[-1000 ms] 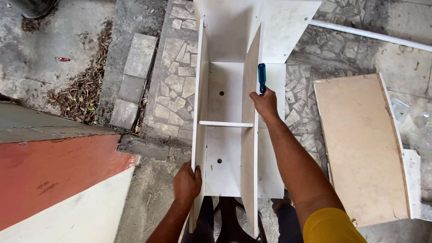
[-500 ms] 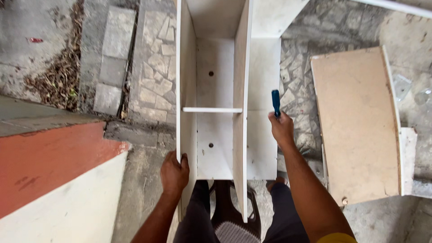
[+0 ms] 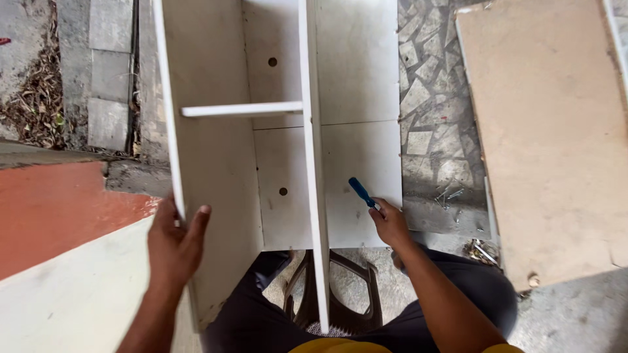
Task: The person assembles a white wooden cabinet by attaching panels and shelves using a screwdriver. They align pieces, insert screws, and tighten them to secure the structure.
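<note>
Over the person's lap, the white shelf unit (image 3: 288, 150) runs lengthwise away from them. Left hand (image 3: 173, 245) grips its left side panel, right hand (image 3: 390, 222) is closed around a blue-handled screwdriver (image 3: 362, 193) resting against the back panel.

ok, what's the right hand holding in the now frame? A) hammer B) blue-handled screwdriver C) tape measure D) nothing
B: the right hand grips a blue-handled screwdriver over the white cabinet panel, while the left hand clasps the cabinet's left side panel.
</note>
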